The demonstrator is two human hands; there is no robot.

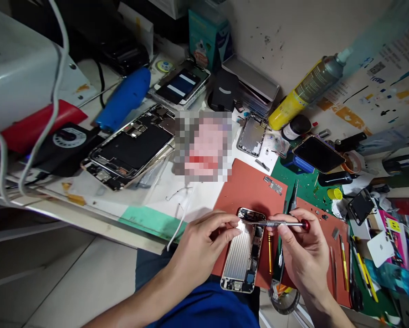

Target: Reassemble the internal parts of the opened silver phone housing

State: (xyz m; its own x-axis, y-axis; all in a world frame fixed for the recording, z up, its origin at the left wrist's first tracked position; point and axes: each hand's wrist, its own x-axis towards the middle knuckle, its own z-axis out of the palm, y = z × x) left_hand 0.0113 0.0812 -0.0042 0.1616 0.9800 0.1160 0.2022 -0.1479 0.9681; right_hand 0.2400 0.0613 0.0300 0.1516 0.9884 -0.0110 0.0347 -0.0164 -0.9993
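Observation:
My right hand (305, 241) grips a thin precision screwdriver (276, 223) with a red end cap, held level and pointing left. At its tip, the thumb and fingers of my left hand (204, 241) are pinched together; whatever they hold is too small to make out. Below both hands lies an opened phone housing (240, 259) with a ribbed silver inner face and small parts along its right side. It rests on a reddish-brown mat (221, 237), its lower end near my lap. A gold-handled screwdriver (270, 253) lies just right of the housing.
A small circuit board (273, 185) lies on the mat's upper part. Opened phones (132, 146) stand at the left, near a blue-handled tool (125, 98). A yellow spray can (307, 89) leans at the back. Tweezers (333, 271) and yellow-handled tools (365, 273) lie at the right.

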